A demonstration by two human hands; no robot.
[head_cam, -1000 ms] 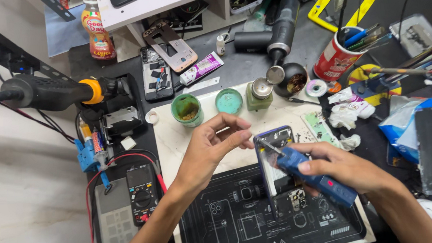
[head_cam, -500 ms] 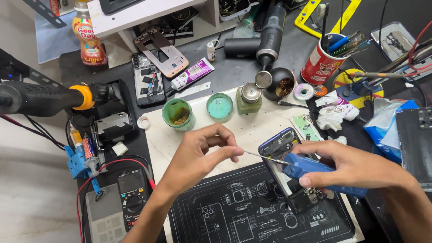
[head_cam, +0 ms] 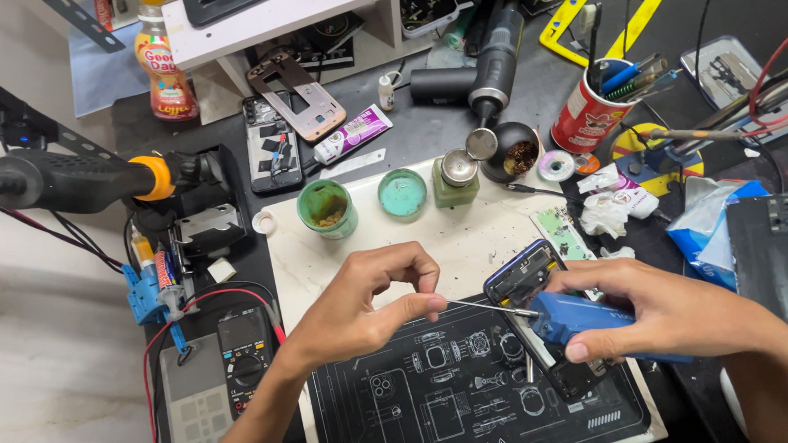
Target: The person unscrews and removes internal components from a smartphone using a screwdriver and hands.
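Note:
My left hand (head_cam: 367,304) pinches a thin metal rod (head_cam: 484,308) between thumb and fingers, its tip pointing right into the blue tool. My right hand (head_cam: 664,311) grips that blue handheld tool (head_cam: 574,318) over an opened phone (head_cam: 534,317), which lies tilted across a black repair mat (head_cam: 440,408) printed with white phone diagrams. The phone's lower half is partly hidden by the tool and my fingers. Both hands hover over the white work board (head_cam: 467,236).
Behind the hands stand a green jar (head_cam: 326,209), a round green tin (head_cam: 402,194) and a small green bottle (head_cam: 456,180). A hot-air handle (head_cam: 86,179) and a multimeter (head_cam: 243,346) sit left. A red cup of tools (head_cam: 597,107), crumpled tissue (head_cam: 613,208) and a blue packet (head_cam: 709,232) sit right.
The view has shifted slightly. My left hand has lowered and moved toward the phone, bringing the thin rod's tip against the blue tool. My right hand stays on the tool.

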